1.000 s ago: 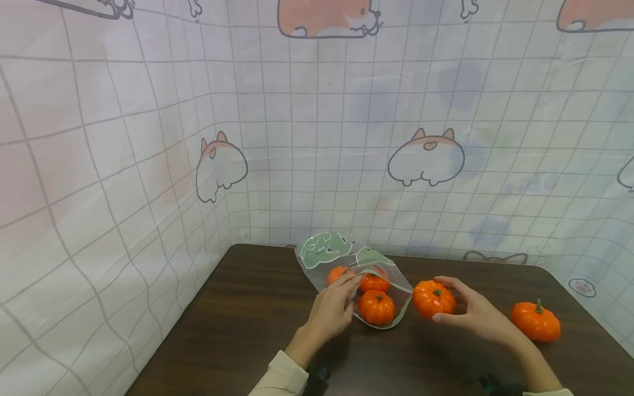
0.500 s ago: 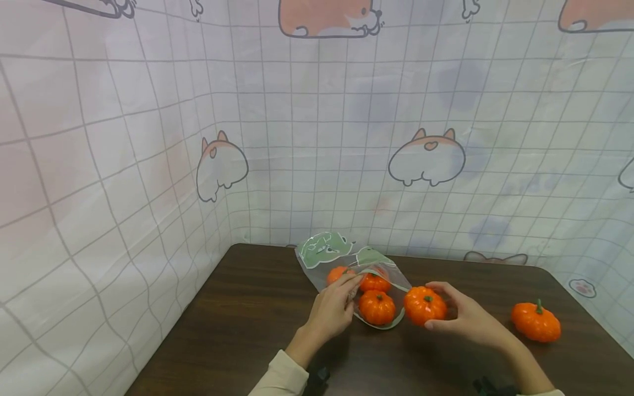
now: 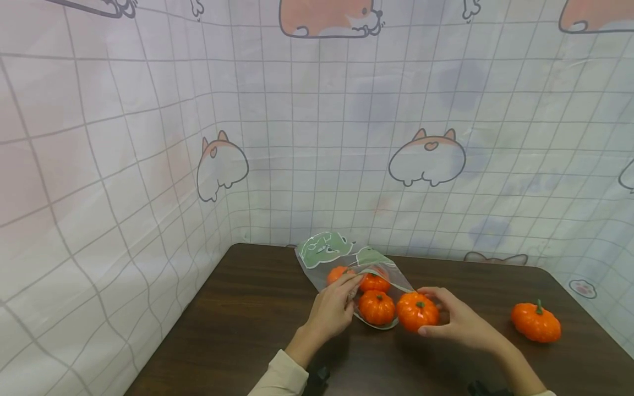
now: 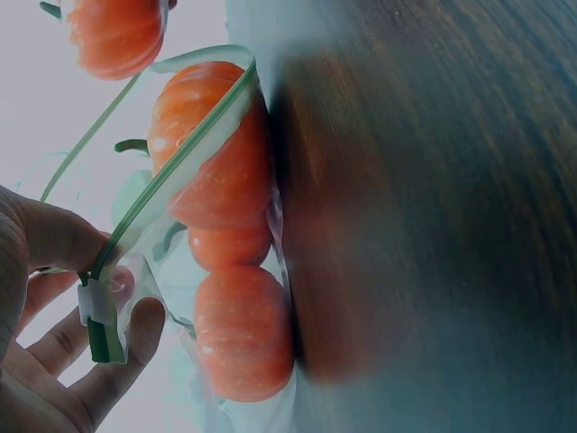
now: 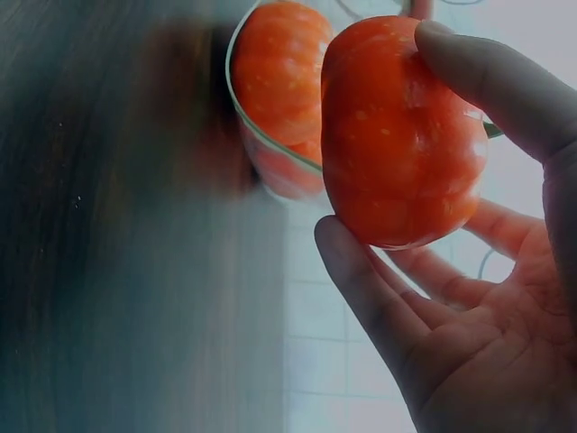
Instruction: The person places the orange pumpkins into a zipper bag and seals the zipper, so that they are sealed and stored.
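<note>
A clear zip bag [image 3: 324,250] with green print lies on the table, its mouth held apart toward the right. Inside it sit three small orange pumpkins, the nearest pumpkin [image 3: 377,308] just within the rim. At the slider end of the bag's green edge [image 4: 171,176], my left hand [image 3: 331,308] pinches the rim between thumb and fingers. My right hand [image 3: 463,322] holds another orange pumpkin [image 5: 401,135] by its sides, thumb opposite the fingers, off the table at the bag's mouth. In the left wrist view that held pumpkin [image 4: 117,32] shows at the top left.
One more orange pumpkin [image 3: 536,322] with a green stem rests on the dark wooden table [image 3: 238,308], to the right of my right hand. A white cloth backdrop [image 3: 317,148] with a grid and cartoon corgis surrounds the table's back and left.
My right hand has carried its pumpkin leftward and slightly down, right up to the bag's mouth. The left hand and the bag have stayed in place.
</note>
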{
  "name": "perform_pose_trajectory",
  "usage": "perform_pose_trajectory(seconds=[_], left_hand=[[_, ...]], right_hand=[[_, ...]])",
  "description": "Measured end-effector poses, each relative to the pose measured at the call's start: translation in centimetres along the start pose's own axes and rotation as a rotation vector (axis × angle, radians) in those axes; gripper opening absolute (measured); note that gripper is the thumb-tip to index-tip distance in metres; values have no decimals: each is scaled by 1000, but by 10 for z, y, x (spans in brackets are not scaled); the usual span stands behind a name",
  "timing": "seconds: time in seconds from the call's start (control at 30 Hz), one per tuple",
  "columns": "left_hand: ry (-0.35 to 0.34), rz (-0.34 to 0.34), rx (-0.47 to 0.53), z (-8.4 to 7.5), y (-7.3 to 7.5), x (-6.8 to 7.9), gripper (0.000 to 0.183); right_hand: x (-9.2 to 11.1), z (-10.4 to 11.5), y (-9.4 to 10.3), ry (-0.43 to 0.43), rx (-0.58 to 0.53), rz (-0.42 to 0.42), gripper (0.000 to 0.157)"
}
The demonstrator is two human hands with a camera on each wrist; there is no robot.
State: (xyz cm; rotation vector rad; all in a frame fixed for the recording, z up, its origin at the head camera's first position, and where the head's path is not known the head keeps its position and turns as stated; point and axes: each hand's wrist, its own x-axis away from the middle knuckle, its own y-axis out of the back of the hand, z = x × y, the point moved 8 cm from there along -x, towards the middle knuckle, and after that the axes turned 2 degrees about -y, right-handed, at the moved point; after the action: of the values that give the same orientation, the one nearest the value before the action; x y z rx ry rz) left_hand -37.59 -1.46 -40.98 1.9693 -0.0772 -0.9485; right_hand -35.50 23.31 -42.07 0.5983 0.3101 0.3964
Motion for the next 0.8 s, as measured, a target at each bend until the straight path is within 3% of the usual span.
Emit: perform_pose_trajectory(seconds=[0.8], left_hand=[[-27,-25,-24,-3,3,0,61]], right_hand=[[-5,2,-28,59,3,97,72]])
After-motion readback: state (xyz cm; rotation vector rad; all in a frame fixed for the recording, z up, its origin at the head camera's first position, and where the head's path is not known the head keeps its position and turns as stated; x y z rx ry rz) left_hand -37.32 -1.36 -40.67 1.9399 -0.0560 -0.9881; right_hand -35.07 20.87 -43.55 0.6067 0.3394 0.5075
